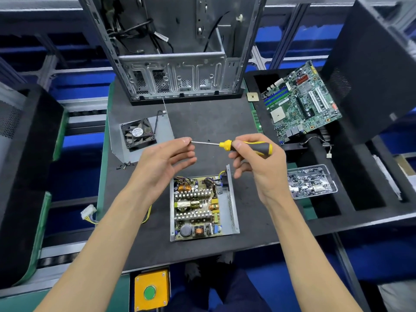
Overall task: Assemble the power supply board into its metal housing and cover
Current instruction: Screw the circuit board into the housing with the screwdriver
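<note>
A dark mat (202, 122) carries the power supply housing (227, 212), fan cover plate (117, 136) and computer chassis (177, 84).

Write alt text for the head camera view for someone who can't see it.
Above an open power supply on a dark mat, the right hand grips a yellow-and-black screwdriver while the left hand pinches its tip. A fan, an empty computer case and a motherboard lie around.
</note>
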`<action>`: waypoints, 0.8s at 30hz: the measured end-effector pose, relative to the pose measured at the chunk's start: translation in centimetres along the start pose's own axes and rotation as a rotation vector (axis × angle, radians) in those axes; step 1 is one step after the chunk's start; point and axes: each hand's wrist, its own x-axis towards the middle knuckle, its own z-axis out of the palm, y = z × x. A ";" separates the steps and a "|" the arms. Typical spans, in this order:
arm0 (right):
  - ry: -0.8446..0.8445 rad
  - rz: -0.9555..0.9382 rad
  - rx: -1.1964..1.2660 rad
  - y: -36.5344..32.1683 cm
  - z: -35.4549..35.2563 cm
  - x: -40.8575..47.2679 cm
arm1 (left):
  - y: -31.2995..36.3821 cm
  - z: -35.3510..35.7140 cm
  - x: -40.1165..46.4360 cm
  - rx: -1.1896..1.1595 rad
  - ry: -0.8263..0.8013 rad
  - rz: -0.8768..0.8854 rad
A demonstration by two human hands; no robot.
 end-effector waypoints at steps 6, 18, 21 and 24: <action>0.091 -0.046 0.030 0.0 0.4 0.6 | -0.8 1.2 0.6 -0.148 0.005 -0.082; 0.148 -0.183 -0.409 -0.7 -0.1 1.6 | -1.3 -0.1 0.0 1.446 0.099 0.495; 0.088 -0.241 -0.586 -0.4 0.1 1.8 | -2.9 0.6 0.2 1.785 -0.092 0.423; 0.010 -0.285 -0.718 0.1 0.4 1.8 | -4.3 0.9 0.8 1.912 -0.155 0.365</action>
